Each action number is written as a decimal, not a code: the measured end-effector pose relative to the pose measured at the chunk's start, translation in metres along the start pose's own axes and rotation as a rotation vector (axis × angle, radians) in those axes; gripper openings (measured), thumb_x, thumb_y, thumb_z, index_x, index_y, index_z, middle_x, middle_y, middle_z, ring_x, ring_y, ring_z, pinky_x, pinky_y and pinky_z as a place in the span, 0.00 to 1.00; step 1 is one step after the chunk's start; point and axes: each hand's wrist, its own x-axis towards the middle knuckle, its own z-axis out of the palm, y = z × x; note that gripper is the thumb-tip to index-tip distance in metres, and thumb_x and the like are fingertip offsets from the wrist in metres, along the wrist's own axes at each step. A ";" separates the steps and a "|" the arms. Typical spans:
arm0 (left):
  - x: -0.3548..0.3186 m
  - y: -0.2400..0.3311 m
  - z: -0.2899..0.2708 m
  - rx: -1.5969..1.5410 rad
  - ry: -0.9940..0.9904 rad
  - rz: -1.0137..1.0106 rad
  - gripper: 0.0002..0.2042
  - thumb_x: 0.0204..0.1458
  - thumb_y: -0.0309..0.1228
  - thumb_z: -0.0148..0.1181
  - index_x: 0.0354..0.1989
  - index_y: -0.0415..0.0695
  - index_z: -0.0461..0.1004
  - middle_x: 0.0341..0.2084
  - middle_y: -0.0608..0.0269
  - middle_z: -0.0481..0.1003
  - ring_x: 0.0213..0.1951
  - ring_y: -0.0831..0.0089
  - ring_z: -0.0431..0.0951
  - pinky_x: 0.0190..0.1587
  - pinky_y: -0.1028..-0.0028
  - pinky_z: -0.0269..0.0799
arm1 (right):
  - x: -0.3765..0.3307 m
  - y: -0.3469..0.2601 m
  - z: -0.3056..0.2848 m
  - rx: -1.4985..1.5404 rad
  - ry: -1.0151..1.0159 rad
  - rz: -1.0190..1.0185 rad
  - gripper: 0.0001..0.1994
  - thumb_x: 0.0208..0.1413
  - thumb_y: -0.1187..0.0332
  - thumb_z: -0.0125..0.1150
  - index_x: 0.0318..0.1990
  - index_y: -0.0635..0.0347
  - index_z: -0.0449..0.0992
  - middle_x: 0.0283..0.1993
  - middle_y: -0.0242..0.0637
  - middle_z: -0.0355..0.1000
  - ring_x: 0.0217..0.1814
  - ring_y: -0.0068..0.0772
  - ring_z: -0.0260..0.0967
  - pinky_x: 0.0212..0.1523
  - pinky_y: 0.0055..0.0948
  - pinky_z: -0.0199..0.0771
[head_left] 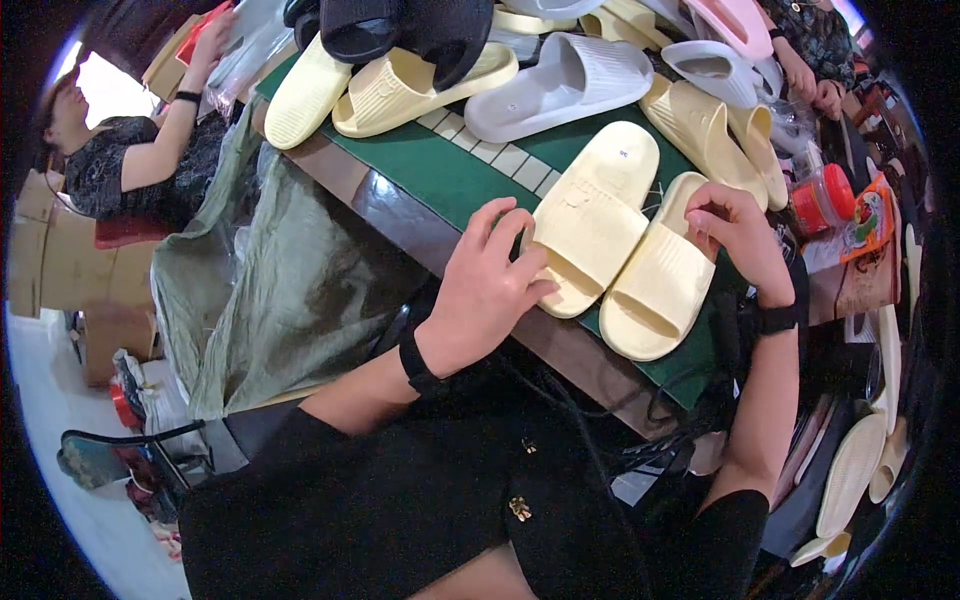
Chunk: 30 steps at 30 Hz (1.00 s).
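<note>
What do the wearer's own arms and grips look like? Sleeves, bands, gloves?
Black sleeves, leaving most of each forearm bare. Left grip and right grip: no gloves. A left wristband and right wristband, both black.

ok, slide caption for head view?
Left hand and right hand at two cream slippers on a green surface, more slippers beyond.

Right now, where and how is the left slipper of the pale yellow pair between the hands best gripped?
Probably the strap at its left end, with the left hand coming from the left. The strap arches above the sole; no other slipper borders that side, whereas the right side lies close to its mate.
</note>
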 end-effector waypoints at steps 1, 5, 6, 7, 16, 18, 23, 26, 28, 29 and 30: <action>-0.001 -0.002 0.003 0.026 0.002 0.025 0.15 0.39 0.28 0.72 0.37 0.42 0.75 0.47 0.54 0.70 0.56 0.48 0.68 0.55 0.57 0.70 | -0.001 0.000 0.000 0.002 0.009 0.003 0.05 0.60 0.73 0.58 0.32 0.61 0.73 0.26 0.22 0.68 0.26 0.13 0.63 0.26 0.17 0.62; 0.000 -0.002 0.002 0.071 0.025 0.050 0.12 0.41 0.21 0.68 0.35 0.41 0.75 0.46 0.53 0.71 0.54 0.48 0.70 0.53 0.58 0.71 | 0.002 0.005 -0.001 0.061 -0.084 0.034 0.04 0.59 0.73 0.59 0.32 0.61 0.74 0.25 0.22 0.68 0.25 0.13 0.62 0.25 0.17 0.62; 0.001 0.000 0.001 0.068 0.019 0.060 0.12 0.41 0.21 0.68 0.35 0.41 0.75 0.46 0.53 0.71 0.54 0.48 0.70 0.53 0.58 0.71 | 0.002 0.007 -0.001 0.075 -0.115 0.036 0.04 0.59 0.73 0.59 0.32 0.61 0.74 0.25 0.22 0.67 0.25 0.12 0.62 0.25 0.17 0.61; 0.002 0.003 -0.001 0.072 0.063 0.050 0.11 0.42 0.20 0.67 0.34 0.40 0.75 0.46 0.52 0.72 0.53 0.49 0.71 0.52 0.59 0.72 | 0.003 0.011 0.000 0.059 -0.116 -0.018 0.04 0.59 0.73 0.59 0.32 0.61 0.75 0.24 0.21 0.67 0.24 0.12 0.61 0.24 0.17 0.60; 0.022 0.024 -0.001 -0.271 0.084 0.250 0.07 0.46 0.20 0.67 0.34 0.39 0.77 0.33 0.58 0.79 0.33 0.59 0.80 0.36 0.68 0.77 | 0.003 0.016 0.006 0.094 -0.160 -0.003 0.02 0.59 0.75 0.60 0.35 0.62 0.77 0.28 0.21 0.71 0.28 0.09 0.64 0.26 0.14 0.62; 0.027 0.028 0.010 -0.651 -0.098 0.231 0.06 0.47 0.20 0.67 0.33 0.38 0.77 0.33 0.57 0.79 0.33 0.62 0.80 0.35 0.69 0.76 | 0.004 0.016 0.007 0.106 -0.167 -0.040 0.01 0.59 0.76 0.60 0.36 0.62 0.77 0.30 0.21 0.72 0.30 0.09 0.66 0.28 0.12 0.62; 0.033 0.034 0.036 -0.795 -0.494 0.280 0.08 0.49 0.23 0.66 0.38 0.42 0.78 0.25 0.59 0.78 0.27 0.64 0.81 0.30 0.69 0.76 | 0.006 0.016 0.006 0.179 -0.188 0.034 0.01 0.59 0.76 0.60 0.36 0.62 0.77 0.30 0.20 0.73 0.30 0.08 0.66 0.27 0.11 0.62; 0.038 0.045 0.043 -0.552 -0.421 0.501 0.13 0.49 0.25 0.65 0.44 0.43 0.76 0.22 0.61 0.77 0.26 0.63 0.80 0.27 0.68 0.75 | 0.007 0.013 0.002 0.166 -0.182 0.001 0.01 0.59 0.76 0.60 0.36 0.61 0.77 0.30 0.20 0.73 0.29 0.07 0.65 0.26 0.11 0.61; 0.047 0.057 0.033 -0.444 -0.417 0.608 0.15 0.50 0.27 0.61 0.48 0.45 0.73 0.19 0.62 0.74 0.23 0.61 0.79 0.25 0.64 0.74 | 0.006 0.012 -0.001 0.141 -0.162 0.001 0.01 0.59 0.76 0.61 0.35 0.62 0.77 0.30 0.20 0.73 0.30 0.09 0.66 0.28 0.13 0.64; 0.049 0.066 0.025 -0.259 -0.504 0.669 0.15 0.51 0.27 0.58 0.48 0.45 0.72 0.17 0.62 0.72 0.22 0.60 0.78 0.23 0.63 0.73 | 0.008 0.015 0.001 0.066 -0.152 -0.101 0.02 0.58 0.75 0.61 0.35 0.63 0.78 0.30 0.22 0.73 0.31 0.11 0.68 0.31 0.15 0.67; 0.051 0.074 0.024 -0.077 -0.572 0.738 0.15 0.51 0.28 0.56 0.48 0.45 0.72 0.16 0.63 0.71 0.20 0.60 0.77 0.22 0.62 0.73 | 0.008 0.019 -0.004 -0.027 -0.131 -0.193 0.02 0.58 0.75 0.61 0.35 0.64 0.79 0.31 0.24 0.74 0.33 0.14 0.69 0.33 0.18 0.70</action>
